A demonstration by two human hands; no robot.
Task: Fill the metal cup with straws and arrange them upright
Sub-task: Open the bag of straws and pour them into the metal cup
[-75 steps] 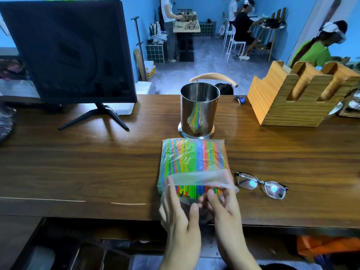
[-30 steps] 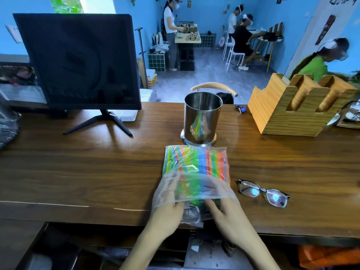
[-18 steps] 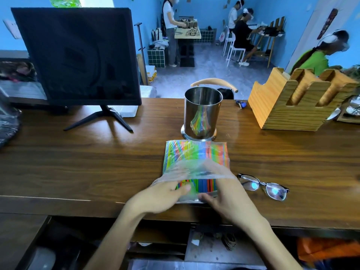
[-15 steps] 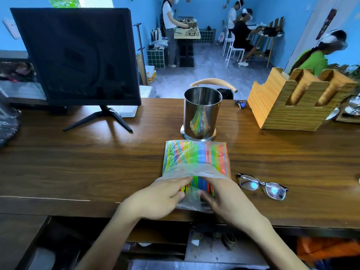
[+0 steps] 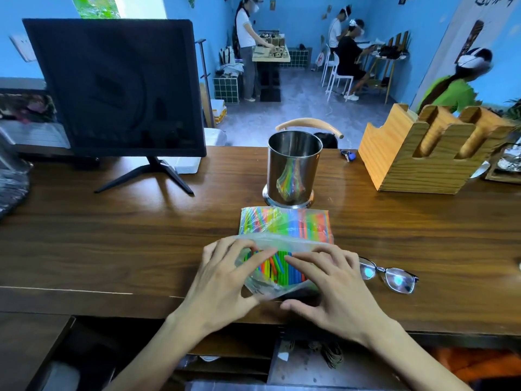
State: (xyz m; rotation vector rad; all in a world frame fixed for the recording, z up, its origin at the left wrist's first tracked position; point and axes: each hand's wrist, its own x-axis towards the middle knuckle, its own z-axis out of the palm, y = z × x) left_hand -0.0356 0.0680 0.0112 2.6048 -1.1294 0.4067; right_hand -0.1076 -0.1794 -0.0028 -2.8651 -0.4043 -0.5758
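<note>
Two hands are on the job, and none of the straws [image 5: 277,263] is out of the plastic bag [image 5: 284,230] yet, so the metal cup [image 5: 293,167] stands empty on the tabletop [image 5: 141,235], upright just beyond the bag's far end. To do this step well, I judge I should pin the bag flat, widen its near mouth and draw a modest bunch straight toward me, so no straws kink or spill. My left hand [image 5: 225,280] lies palm down over the bag's near left corner, fingers spread and curled onto the film, thumb tucked under its edge, pinching plastic. My right hand [image 5: 335,286] mirrors it, fingertips pressing on the exposed straw ends, grasping nothing that I can tell. Glasses [image 5: 390,276] sit just beside my right hand.
</note>
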